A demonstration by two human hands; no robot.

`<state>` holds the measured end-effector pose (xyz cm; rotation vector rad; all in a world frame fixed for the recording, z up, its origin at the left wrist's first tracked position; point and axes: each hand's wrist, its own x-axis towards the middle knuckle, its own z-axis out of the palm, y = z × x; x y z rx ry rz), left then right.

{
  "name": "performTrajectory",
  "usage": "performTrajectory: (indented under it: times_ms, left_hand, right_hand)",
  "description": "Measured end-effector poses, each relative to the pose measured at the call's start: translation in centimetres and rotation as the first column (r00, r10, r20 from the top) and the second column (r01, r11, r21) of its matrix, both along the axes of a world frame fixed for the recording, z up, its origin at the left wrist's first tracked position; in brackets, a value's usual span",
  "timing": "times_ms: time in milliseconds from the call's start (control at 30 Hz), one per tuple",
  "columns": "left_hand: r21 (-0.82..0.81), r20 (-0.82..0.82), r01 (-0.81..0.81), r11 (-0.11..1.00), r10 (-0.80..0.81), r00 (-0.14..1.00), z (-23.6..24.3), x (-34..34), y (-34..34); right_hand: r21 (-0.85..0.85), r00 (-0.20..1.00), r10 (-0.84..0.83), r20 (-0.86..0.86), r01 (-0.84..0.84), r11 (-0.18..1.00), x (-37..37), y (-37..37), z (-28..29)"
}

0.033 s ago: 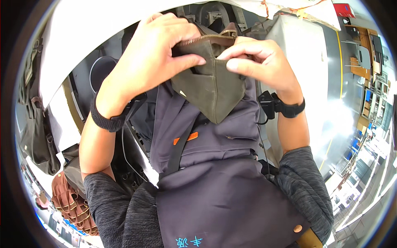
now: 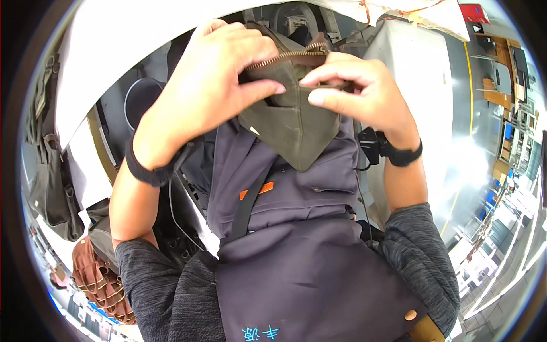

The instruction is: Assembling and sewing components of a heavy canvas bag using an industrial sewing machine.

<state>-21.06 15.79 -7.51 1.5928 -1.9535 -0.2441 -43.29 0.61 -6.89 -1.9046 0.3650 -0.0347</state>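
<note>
An olive-green fabric bag with a brass-toothed zipper along its top edge is held up in front of my chest, one pointed corner hanging down. My left hand is closed on the bag's left side, fingers over the zipper edge and thumb against the outer panel near a pocket slit. On the other side, my right hand pinches the fabric at a pocket edge beside the centre seam, thumb outside. Its other fingertips are hidden behind the cloth. The zipper gapes; the bag's inside is mostly hidden.
White work surfaces lie ahead and at right. Machine parts sit beyond the bag. Dark bags and a brown one hang or lie at left. My grey apron is below the bag.
The bag has shifted very slightly to the right. My right thumb has slid a little left on the fabric; both hands keep their hold.
</note>
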Motion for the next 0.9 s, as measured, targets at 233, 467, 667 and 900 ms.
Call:
performTrajectory:
  times_ms: [233, 467, 667, 900]
  left_hand:
    - [-0.116, -0.020, 0.099, 0.988, -0.102, 0.995, 1.5, -4.0, 5.4]
    - [-0.343, 0.099, 0.141, 0.929, -0.114, 0.989, 0.8, -8.9, 9.1]
    - [-0.301, 0.144, 0.189, 0.935, -0.151, 0.978, 1.4, -9.9, 8.2]
    - [-0.190, 0.184, 0.289, 0.938, -0.255, 0.949, 2.6, -10.5, 4.0]
  right_hand:
    - [-0.477, 0.886, 0.147, 0.440, 0.092, 0.874, -3.0, 3.6, 0.0]
    - [-0.737, 0.819, 0.311, 0.483, 0.188, 0.649, -7.6, 7.2, -0.6]
    - [-0.262, 0.887, -0.157, 0.434, 0.291, 0.920, -9.5, 6.4, -0.2]
    - [-0.136, 0.774, -0.371, 0.513, 0.500, 0.855, -11.3, 3.2, -1.4]
